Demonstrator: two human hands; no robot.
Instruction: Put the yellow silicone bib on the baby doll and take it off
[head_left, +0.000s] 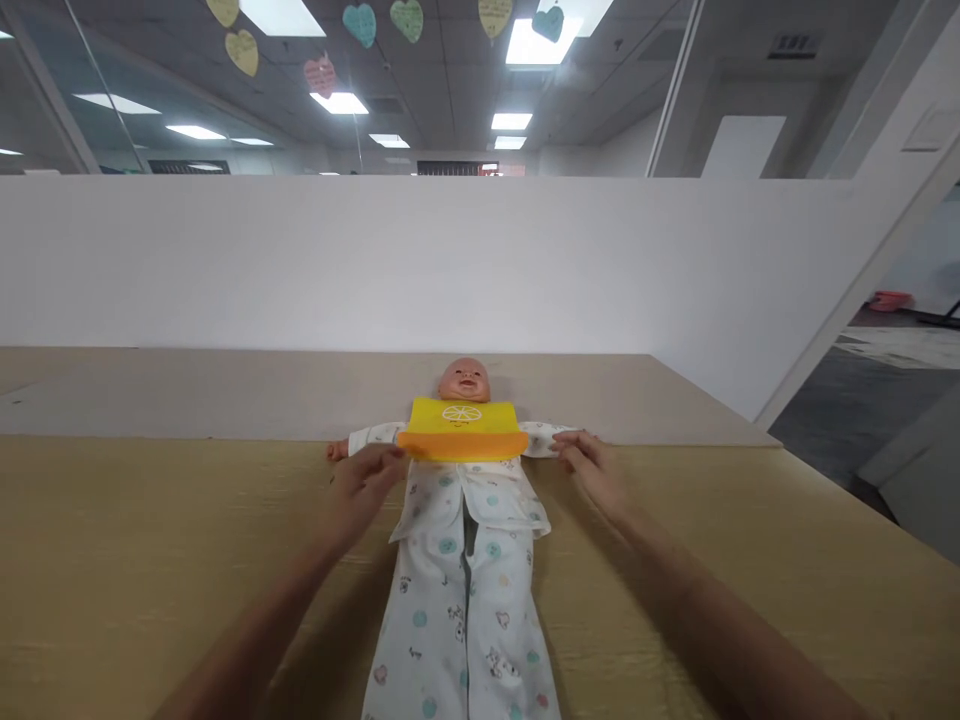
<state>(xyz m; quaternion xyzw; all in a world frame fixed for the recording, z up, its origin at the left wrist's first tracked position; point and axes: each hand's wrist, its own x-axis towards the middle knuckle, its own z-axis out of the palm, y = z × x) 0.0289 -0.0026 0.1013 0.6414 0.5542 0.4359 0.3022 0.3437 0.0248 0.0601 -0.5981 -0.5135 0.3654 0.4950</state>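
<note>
A baby doll (465, 382) lies on its back with its arms spread. It wears a white patterned jacket (431, 490) and long white patterned trousers (427, 620). Across its chest rests a yellow bib (429, 415) with a white citrus-slice print and an orange pocket (461, 447) along the lower edge. My left hand (369, 478) is loosely bent, its fingertips at the pocket's left corner. Over the doll's sleeve (538, 438) on the right reaches my right hand (592, 468), thumb and fingers apart, covering the sleeve's end.
The doll lies on a table with a tan front surface (150, 560) and a grey strip (225, 395) behind it. A white partition wall (337, 260) with glass above stands at the back. Heart-shaped notes (360, 25) hang on the glass. The table's edge drops to a dark floor at right.
</note>
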